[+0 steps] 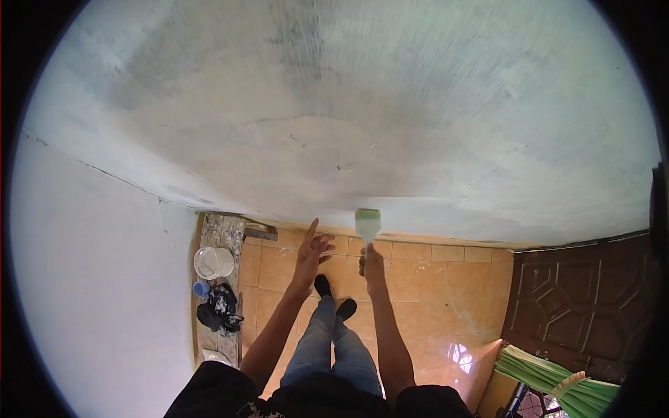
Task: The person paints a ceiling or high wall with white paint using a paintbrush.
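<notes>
My right hand (pixel 371 262) is closed around the handle of a wide paintbrush (pixel 368 223). The brush has a pale, paint-smeared body with green near the bristles, and it points up at the lower part of the patchy whitish wall (pixel 334 139). Whether the bristles touch the wall I cannot tell. To the left, my left hand (pixel 313 254) is raised near the wall with its fingers apart, the index finger stretched out, holding nothing.
At the left, a paint-spotted wooden bench (pixel 223 228) carries a white tub (pixel 214 263), a blue cup (pixel 201 289) and a black plastic bag (pixel 221 306). Orange tiles (pixel 425 299) cover the floor. A dark door (pixel 571 306) and green curtain (pixel 557 380) stand right.
</notes>
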`<state>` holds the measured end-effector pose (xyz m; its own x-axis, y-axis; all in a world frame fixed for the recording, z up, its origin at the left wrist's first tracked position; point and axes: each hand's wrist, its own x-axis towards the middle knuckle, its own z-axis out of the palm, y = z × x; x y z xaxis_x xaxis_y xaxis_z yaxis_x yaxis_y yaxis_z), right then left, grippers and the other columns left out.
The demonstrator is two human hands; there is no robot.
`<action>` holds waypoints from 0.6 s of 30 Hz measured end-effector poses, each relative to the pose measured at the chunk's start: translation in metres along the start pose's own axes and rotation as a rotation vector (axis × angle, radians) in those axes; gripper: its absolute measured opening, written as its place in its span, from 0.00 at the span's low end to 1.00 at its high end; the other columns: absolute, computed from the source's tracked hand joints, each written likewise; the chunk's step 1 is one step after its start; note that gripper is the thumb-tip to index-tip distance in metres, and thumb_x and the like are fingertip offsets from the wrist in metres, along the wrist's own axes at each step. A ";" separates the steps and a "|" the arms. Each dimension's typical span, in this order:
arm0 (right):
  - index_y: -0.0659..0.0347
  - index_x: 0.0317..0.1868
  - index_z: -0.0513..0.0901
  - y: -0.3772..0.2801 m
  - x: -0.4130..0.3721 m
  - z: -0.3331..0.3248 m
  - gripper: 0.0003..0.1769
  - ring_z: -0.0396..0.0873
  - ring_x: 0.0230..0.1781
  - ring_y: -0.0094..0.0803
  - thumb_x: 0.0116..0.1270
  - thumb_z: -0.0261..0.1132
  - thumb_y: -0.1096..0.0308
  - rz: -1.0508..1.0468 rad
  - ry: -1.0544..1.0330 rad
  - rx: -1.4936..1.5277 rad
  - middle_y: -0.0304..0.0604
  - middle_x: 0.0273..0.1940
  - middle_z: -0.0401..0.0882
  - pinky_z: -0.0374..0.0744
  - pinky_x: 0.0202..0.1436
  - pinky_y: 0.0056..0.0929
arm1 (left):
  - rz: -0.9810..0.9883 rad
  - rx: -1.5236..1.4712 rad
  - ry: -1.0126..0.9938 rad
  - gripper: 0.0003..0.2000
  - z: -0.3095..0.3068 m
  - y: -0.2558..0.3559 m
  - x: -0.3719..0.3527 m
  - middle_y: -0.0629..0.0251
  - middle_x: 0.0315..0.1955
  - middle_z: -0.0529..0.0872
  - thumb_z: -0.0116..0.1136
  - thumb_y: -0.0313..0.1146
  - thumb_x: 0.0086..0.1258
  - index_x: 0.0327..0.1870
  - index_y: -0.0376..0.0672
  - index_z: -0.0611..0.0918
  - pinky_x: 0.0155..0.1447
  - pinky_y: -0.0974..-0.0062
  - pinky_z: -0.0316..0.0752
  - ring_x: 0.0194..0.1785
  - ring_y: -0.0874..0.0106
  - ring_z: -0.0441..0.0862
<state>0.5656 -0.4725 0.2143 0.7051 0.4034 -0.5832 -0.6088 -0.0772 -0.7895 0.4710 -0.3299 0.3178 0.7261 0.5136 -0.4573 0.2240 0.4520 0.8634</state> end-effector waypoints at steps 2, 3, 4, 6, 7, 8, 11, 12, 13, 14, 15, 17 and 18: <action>0.54 0.34 0.72 -0.039 -0.017 0.008 0.21 0.51 0.13 0.13 0.78 0.48 0.48 0.034 -0.033 0.081 0.24 0.18 0.57 0.53 0.16 0.17 | -0.016 -0.015 0.032 0.32 -0.005 -0.014 -0.006 0.64 0.52 0.79 0.51 0.45 0.76 0.77 0.53 0.56 0.56 0.70 0.71 0.52 0.73 0.76; 0.54 0.34 0.72 -0.054 -0.029 0.011 0.20 0.50 0.14 0.13 0.79 0.48 0.48 0.015 -0.091 0.108 0.24 0.19 0.56 0.52 0.16 0.17 | -0.023 -0.020 0.042 0.30 -0.009 -0.021 -0.010 0.65 0.52 0.79 0.50 0.44 0.76 0.76 0.53 0.56 0.55 0.70 0.71 0.52 0.73 0.76; 0.54 0.35 0.72 -0.070 -0.042 0.013 0.20 0.49 0.14 0.13 0.79 0.48 0.49 -0.006 -0.145 0.136 0.24 0.19 0.55 0.51 0.16 0.17 | -0.031 -0.026 0.049 0.29 -0.012 -0.028 -0.013 0.65 0.51 0.80 0.49 0.42 0.77 0.76 0.54 0.57 0.55 0.70 0.71 0.51 0.72 0.76; 0.55 0.36 0.71 -0.103 -0.072 0.023 0.19 0.46 0.15 0.12 0.79 0.47 0.50 -0.034 -0.163 0.145 0.24 0.19 0.51 0.48 0.17 0.16 | -0.045 0.000 0.061 0.29 -0.018 -0.033 -0.018 0.65 0.51 0.80 0.48 0.42 0.77 0.76 0.54 0.57 0.55 0.70 0.71 0.52 0.72 0.76; 0.56 0.36 0.71 -0.117 -0.086 0.027 0.20 0.47 0.16 0.12 0.79 0.47 0.50 -0.079 -0.176 0.155 0.24 0.19 0.52 0.49 0.18 0.16 | -0.048 0.011 0.068 0.29 -0.021 -0.035 -0.019 0.65 0.52 0.80 0.48 0.42 0.77 0.76 0.53 0.56 0.55 0.69 0.71 0.52 0.72 0.76; 0.56 0.35 0.72 -0.129 -0.099 0.031 0.20 0.49 0.16 0.12 0.79 0.48 0.50 -0.122 -0.191 0.164 0.24 0.20 0.53 0.49 0.18 0.16 | -0.050 0.011 0.069 0.30 -0.024 -0.035 -0.019 0.64 0.52 0.79 0.50 0.43 0.76 0.76 0.52 0.56 0.56 0.69 0.71 0.52 0.72 0.76; 0.57 0.32 0.70 -0.143 -0.105 0.045 0.21 0.50 0.17 0.13 0.79 0.48 0.50 -0.352 -0.232 0.168 0.26 0.20 0.54 0.50 0.19 0.17 | -0.040 0.010 0.075 0.34 -0.037 -0.035 -0.015 0.62 0.54 0.79 0.53 0.47 0.75 0.77 0.50 0.54 0.57 0.69 0.72 0.52 0.72 0.77; 0.57 0.32 0.69 -0.143 -0.096 0.049 0.22 0.50 0.17 0.13 0.79 0.48 0.50 -0.427 -0.255 0.180 0.26 0.19 0.54 0.50 0.19 0.17 | -0.026 0.003 0.075 0.34 -0.041 -0.036 -0.014 0.62 0.54 0.79 0.53 0.47 0.74 0.77 0.50 0.54 0.57 0.69 0.72 0.52 0.72 0.77; 0.57 0.31 0.69 -0.145 -0.086 0.052 0.22 0.50 0.17 0.13 0.79 0.48 0.49 -0.504 -0.276 0.190 0.26 0.19 0.54 0.50 0.19 0.18 | -0.011 -0.006 0.073 0.34 -0.044 -0.038 -0.012 0.62 0.54 0.79 0.53 0.48 0.74 0.77 0.50 0.54 0.57 0.69 0.72 0.53 0.72 0.77; 0.57 0.29 0.67 -0.146 -0.073 0.057 0.24 0.51 0.16 0.14 0.78 0.47 0.47 -0.442 -0.242 0.171 0.27 0.18 0.54 0.51 0.19 0.19 | -0.008 -0.011 0.076 0.34 -0.044 -0.038 -0.011 0.62 0.54 0.79 0.53 0.48 0.74 0.77 0.50 0.55 0.57 0.70 0.72 0.53 0.72 0.77; 0.57 0.28 0.67 -0.135 -0.057 0.056 0.25 0.51 0.16 0.14 0.78 0.47 0.47 -0.448 -0.238 0.122 0.27 0.18 0.54 0.51 0.18 0.18 | -0.003 -0.015 0.078 0.34 -0.045 -0.036 -0.011 0.62 0.53 0.80 0.53 0.48 0.74 0.77 0.50 0.55 0.57 0.70 0.72 0.53 0.72 0.77; 0.57 0.28 0.67 -0.099 -0.020 0.051 0.26 0.51 0.16 0.14 0.78 0.47 0.46 -0.464 -0.229 0.027 0.27 0.18 0.54 0.52 0.18 0.18 | -0.002 -0.023 0.077 0.34 -0.047 -0.033 -0.010 0.63 0.53 0.80 0.53 0.48 0.75 0.77 0.50 0.55 0.56 0.71 0.72 0.53 0.72 0.77; 0.56 0.29 0.67 -0.084 -0.017 0.051 0.25 0.51 0.15 0.14 0.78 0.46 0.45 -0.437 -0.192 0.004 0.26 0.18 0.54 0.53 0.17 0.18 | -0.007 -0.027 0.075 0.34 -0.047 -0.032 -0.009 0.63 0.53 0.80 0.53 0.47 0.75 0.77 0.50 0.55 0.56 0.71 0.72 0.53 0.73 0.77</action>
<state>0.5861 -0.4266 0.3006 0.8155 0.5588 -0.1507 -0.2723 0.1405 -0.9519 0.4266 -0.3142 0.2843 0.6736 0.5632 -0.4786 0.2103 0.4748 0.8546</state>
